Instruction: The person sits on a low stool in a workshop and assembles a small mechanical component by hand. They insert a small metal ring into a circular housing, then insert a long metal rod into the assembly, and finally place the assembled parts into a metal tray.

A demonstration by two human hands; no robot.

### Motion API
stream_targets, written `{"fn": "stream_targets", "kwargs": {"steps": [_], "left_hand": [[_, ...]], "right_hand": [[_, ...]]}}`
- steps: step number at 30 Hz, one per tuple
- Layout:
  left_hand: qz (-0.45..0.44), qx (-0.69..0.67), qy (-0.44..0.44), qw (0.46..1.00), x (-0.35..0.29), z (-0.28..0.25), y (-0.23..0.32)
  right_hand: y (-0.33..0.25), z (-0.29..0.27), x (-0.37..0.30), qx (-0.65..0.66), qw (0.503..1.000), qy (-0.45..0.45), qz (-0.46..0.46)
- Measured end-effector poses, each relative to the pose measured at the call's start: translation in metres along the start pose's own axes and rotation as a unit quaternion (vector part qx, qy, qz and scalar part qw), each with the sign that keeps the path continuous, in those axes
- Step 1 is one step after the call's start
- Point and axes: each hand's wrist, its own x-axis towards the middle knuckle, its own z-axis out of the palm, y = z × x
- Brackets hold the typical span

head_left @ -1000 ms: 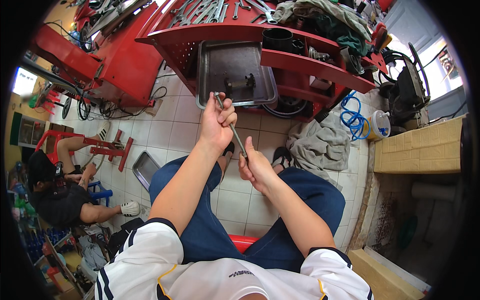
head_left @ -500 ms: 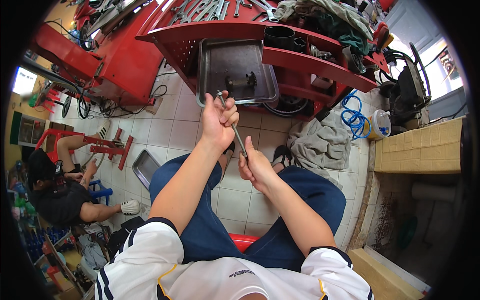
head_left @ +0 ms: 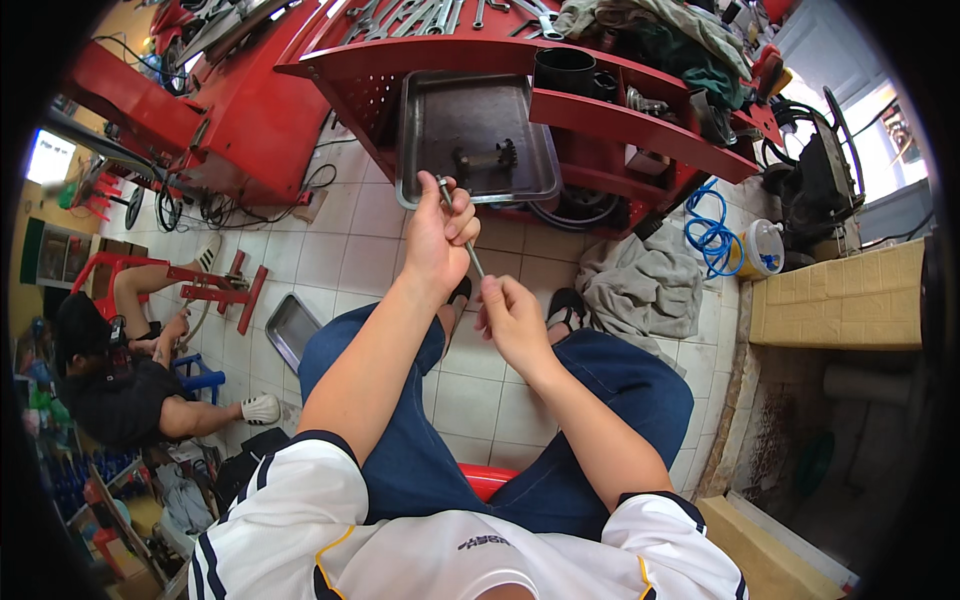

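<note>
Between my hands runs a thin long metal bolt (head_left: 475,259), slanting from upper left to lower right. My left hand (head_left: 436,240) is closed round its upper part, where a wider nut or head shows by the thumb. At the lower end, the thumb and fingers of my right hand (head_left: 514,320) pinch the shaft and hide its tip. Just beyond my left hand, a metal tray (head_left: 430,110) holds a dark shaft-like part with a toothed gear (head_left: 487,159).
A red tool cart (head_left: 420,62) carries several wrenches (head_left: 415,18) and cloths. A grey cloth (head_left: 645,285) and a blue hose (head_left: 710,232) lie at right. At left, a smaller tray (head_left: 291,328) rests on the floor near a seated person (head_left: 125,385).
My right hand has shifted slightly up along the bolt, and its fingers now cover the lower end. The left hand keeps its hold with little movement.
</note>
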Motion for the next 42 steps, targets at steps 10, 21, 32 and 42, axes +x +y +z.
{"fn": "stream_targets", "kwargs": {"steps": [10,21,32,42], "left_hand": [[-0.038,0.074,-0.030,0.996,-0.013,0.018,-0.010],[-0.133,-0.072,-0.037,0.988,-0.005,0.001,-0.007],[-0.129,-0.080,-0.039,0.988,-0.008,0.007,-0.008],[-0.140,-0.064,-0.028,0.988,-0.006,0.003,-0.009]], "right_hand": [[-0.008,0.003,-0.006,-0.161,0.963,0.126,-0.178],[0.006,0.005,-0.003,-0.095,0.983,0.089,-0.130],[0.007,0.001,-0.002,-0.063,0.990,0.066,-0.109],[0.009,0.002,-0.002,-0.030,0.995,0.044,-0.087]]}}
